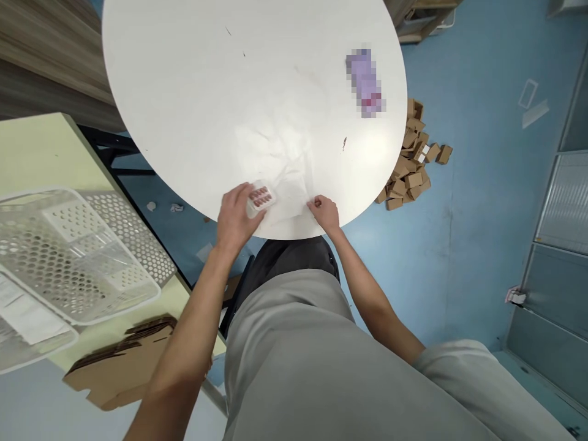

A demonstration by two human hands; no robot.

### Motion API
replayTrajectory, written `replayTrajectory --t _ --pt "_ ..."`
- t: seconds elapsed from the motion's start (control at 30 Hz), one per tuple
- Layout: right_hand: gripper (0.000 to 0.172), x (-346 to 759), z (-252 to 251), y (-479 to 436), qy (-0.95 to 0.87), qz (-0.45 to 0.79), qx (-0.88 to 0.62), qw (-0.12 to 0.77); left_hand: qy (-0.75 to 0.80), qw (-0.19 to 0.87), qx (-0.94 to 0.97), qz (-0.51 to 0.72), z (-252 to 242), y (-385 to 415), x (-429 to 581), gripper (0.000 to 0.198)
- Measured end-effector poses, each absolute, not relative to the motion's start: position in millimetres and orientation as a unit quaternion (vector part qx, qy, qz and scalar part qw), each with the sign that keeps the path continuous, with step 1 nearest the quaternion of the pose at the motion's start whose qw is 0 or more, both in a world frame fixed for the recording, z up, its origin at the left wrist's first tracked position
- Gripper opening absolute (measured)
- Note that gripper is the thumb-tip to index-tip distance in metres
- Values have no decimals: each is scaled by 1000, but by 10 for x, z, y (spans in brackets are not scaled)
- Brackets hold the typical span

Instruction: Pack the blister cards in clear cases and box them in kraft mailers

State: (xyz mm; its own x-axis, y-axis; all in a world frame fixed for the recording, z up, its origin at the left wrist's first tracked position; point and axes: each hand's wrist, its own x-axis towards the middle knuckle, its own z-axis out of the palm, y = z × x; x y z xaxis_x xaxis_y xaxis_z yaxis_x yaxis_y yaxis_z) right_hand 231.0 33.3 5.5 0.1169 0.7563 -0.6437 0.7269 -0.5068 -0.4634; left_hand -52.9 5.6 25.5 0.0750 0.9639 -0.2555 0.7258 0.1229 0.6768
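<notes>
At the near edge of a round white table (193, 86), my left hand (235, 214) is closed around a small clear tray of red press-on nails (261, 197). My right hand (325, 211) pinches the corner of a thin white sheet or clear bag (285, 184) that lies crumpled on the tabletop beside the tray. The two hands are about a hand's width apart. A blurred purple item (365, 82) lies on the far right of the table.
To my left stands a pale yellow-green table (41, 147) with perforated white plastic baskets (68, 257) and flattened cardboard (124, 361). A heap of small brown cartons (411, 165) lies on the blue floor right of the round table. Grey cabinets (560, 257) line the right side.
</notes>
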Motion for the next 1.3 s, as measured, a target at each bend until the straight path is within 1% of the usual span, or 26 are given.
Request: replayTrajectory --t 0.07,0.17,0.3,0.43,0.53,0.73,0.87,1.0,1.13,1.23,1.3 --pt "22 2316 55 308 -498 439 -748 21 624 378 669 145 216 52 -339 72" --pt "21 2332 63 276 -495 442 -748 27 607 383 686 118 79 62 -168 73" --pt "19 2367 107 249 -489 446 -749 37 606 383 689 104 -60 52 -145 76" --pt "21 2356 223 226 -505 445 -738 54 602 393 688 104 -85 25 -194 77" --pt "22 2262 345 193 -550 439 -709 53 601 397 686 104 -86 14 -200 76" --pt "17 1890 500 68 -687 363 -626 69 607 400 681 85 -81 3 -155 73" --pt "18 1654 463 14 -719 373 -581 73 625 406 653 137 -33 -58 -128 69" --pt "22 1491 342 22 -726 378 -569 83 671 409 581 213 81 -134 -110 52" --pt "20 1434 247 42 -709 389 -581 92 710 435 500 240 190 -34 -82 61" --pt "18 1493 246 39 -699 387 -593 100 703 422 518 243 191 249 2 69" --pt "17 1566 269 30 -692 381 -605 100 694 408 552 218 138 514 137 80"
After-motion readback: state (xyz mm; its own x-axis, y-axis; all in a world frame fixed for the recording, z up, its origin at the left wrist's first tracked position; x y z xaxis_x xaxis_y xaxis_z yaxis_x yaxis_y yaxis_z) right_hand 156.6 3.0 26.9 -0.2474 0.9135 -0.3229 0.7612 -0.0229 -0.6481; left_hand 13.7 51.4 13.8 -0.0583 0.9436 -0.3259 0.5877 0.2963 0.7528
